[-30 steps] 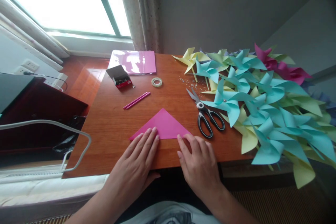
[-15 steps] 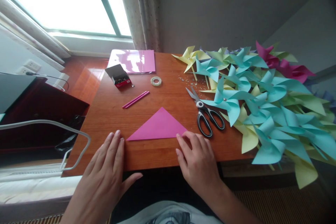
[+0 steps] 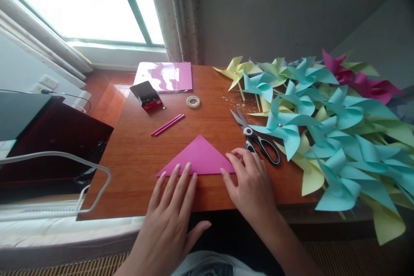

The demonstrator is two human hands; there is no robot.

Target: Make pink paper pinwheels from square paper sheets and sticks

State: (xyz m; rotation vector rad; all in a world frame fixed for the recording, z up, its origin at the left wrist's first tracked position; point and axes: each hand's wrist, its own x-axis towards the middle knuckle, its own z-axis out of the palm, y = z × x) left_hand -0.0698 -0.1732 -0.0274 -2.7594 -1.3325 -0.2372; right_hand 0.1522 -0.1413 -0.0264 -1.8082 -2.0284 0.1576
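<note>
A sheet of pink paper (image 3: 201, 154), folded into a triangle, lies on the wooden table with its long edge towards me. My left hand (image 3: 173, 213) is open and palm down, its fingertips resting on the left half of that long edge, thumb held out to the side. At the right corner, my right hand (image 3: 254, 183) has its fingers bent, with thumb and index finger on the paper; the corner is partly hidden under them. Just beyond that hand are black-handled scissors (image 3: 248, 131), their blades pointing away and one handle loop partly covered.
Two pink sticks (image 3: 168, 125), a tape roll (image 3: 193, 101) and an open red box (image 3: 150, 101) of small fasteners sit farther back. Behind them is a shiny pack of pink paper (image 3: 181, 76). Many paper pinwheels (image 3: 336, 133) crowd the right side. A white cable (image 3: 106, 181) loops at left.
My left hand has slid right from the bare table onto the paper's lower edge. My right hand has shifted slightly right, still at the corner, and now overlaps a scissor handle.
</note>
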